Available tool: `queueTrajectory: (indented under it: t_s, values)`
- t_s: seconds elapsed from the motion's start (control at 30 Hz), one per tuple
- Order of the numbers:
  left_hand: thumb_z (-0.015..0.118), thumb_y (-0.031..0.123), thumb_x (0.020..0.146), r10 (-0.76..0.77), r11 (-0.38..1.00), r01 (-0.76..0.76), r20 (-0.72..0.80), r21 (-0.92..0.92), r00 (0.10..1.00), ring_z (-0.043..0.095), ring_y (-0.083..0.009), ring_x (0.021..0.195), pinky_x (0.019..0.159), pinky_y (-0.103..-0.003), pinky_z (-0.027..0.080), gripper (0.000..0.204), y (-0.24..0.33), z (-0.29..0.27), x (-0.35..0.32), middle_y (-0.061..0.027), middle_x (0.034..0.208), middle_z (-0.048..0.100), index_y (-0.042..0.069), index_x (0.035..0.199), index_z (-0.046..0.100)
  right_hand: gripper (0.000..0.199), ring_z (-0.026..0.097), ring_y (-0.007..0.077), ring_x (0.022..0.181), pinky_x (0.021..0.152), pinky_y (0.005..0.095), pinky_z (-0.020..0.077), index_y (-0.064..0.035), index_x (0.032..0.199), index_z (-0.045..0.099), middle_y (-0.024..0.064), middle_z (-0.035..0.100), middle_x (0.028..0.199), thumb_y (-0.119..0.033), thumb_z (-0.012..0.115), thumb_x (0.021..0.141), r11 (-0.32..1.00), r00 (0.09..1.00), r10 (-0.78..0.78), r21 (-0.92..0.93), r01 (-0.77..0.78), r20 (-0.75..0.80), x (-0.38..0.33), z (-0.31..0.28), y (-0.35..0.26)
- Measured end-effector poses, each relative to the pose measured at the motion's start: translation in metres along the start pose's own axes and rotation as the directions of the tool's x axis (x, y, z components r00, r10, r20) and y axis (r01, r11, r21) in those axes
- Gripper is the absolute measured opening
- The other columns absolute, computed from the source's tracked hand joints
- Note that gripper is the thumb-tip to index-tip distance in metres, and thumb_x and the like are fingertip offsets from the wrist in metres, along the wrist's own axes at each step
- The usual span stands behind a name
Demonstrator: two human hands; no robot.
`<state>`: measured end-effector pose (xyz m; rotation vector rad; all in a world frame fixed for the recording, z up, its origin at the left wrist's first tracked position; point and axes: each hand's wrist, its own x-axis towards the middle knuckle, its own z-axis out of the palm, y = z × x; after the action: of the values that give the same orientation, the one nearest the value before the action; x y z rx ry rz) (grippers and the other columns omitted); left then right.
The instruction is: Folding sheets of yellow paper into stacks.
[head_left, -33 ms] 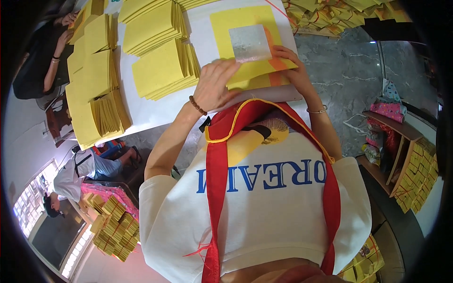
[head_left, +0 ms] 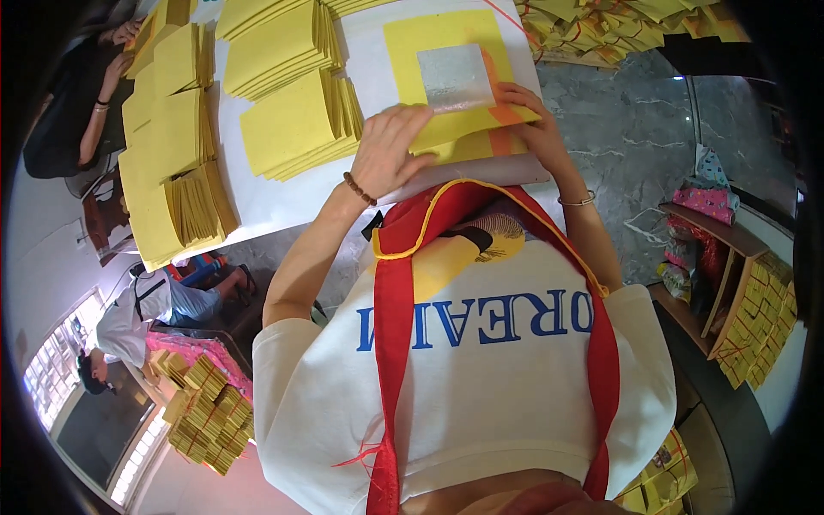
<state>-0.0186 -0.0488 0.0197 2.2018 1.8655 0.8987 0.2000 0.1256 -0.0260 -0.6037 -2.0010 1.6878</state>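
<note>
left of the foil [head_left: 457,77], toward you: your left hand [head_left: 386,153], thumb spread from fingers, at the sheet [head_left: 405,51]. sheet lies under the foil, near edge raised; barely shifted since a moment ago, so likely unsettled. right of the foil: your right hand [head_left: 547,142], seemingly pinching that edge.

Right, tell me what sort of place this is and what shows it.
Probably a small paper-goods workshop: stacks of yellow paper stand on a white table, bundles tied in red are stored at the right, and a co-worker's hand is at another stack.
</note>
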Motion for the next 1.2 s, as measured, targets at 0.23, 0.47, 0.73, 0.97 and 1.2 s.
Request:
queueTrajectory:
  t_s: [0.23,0.47,0.73,0.97,1.2]
  values:
    - [0.056,0.009,0.073,0.032,0.998,-0.021,-0.156,0.067,0.987,0.053,-0.0241,0.096,0.078,-0.035,0.042,0.032,-0.014,-0.003,0.016,-0.0024,0.101,0.06,0.012,0.104,0.062,0.057,0.038,0.025,0.124,0.102,0.0349,0.033,-0.0094,0.125,0.048,0.0098,0.039,0.136,0.0,0.064,0.071,0.996,0.987,-0.076,-0.064,0.067,-0.14,0.004,0.003,-0.021]
    - [0.057,0.01,0.071,0.149,0.987,-0.151,0.043,0.054,0.988,0.056,-0.0224,0.088,0.072,-0.033,0.042,0.033,0.016,-0.02,-0.006,-0.0057,0.098,0.061,0.009,0.103,0.062,0.054,0.036,0.032,0.125,0.102,0.0412,0.0266,-0.0114,0.126,0.045,0.0128,0.039,0.136,-0.02,0.065,0.077,0.735,0.94,-0.336,-0.606,0.304,0.065,-0.019,-0.001,-0.038]
    - [0.059,0.012,0.077,0.012,0.98,0.007,0.096,-0.197,0.995,0.058,-0.0264,0.08,0.069,-0.033,0.045,0.026,0.015,-0.013,-0.007,-0.0106,0.088,0.061,0.005,0.102,0.061,0.047,0.049,0.0268,0.113,0.095,0.0358,0.0343,-0.008,0.115,0.052,0.0104,0.054,0.12,-0.014,0.07,0.072,0.877,0.971,-0.234,-0.42,0.233,0.051,-0.033,-0.004,-0.026]
    - [0.053,0.035,0.088,-0.618,0.68,0.663,0.242,-0.312,0.748,0.058,-0.0392,0.072,0.063,-0.044,0.045,0.035,0.001,0.001,0.02,-0.0228,0.079,0.06,0.003,0.099,0.059,0.052,0.056,0.0167,0.1,0.086,0.0298,0.0445,-0.0031,0.128,0.041,0.0087,0.06,0.109,-0.011,0.065,0.082,0.989,0.98,0.136,-0.034,-0.143,-0.148,-0.01,0.012,-0.037]
    - [0.052,0.03,0.088,-0.73,0.475,0.763,0.288,-0.438,0.619,0.061,-0.0354,0.074,0.065,-0.041,0.046,0.031,-0.023,0.018,0.031,-0.0215,0.08,0.062,0.004,0.105,0.058,0.054,0.058,0.0154,0.097,0.086,0.0264,0.0445,-0.0015,0.131,0.041,0.0128,0.059,0.111,-0.009,0.064,0.083,0.972,0.963,0.19,0.176,-0.157,-0.191,0.007,0.016,-0.043]
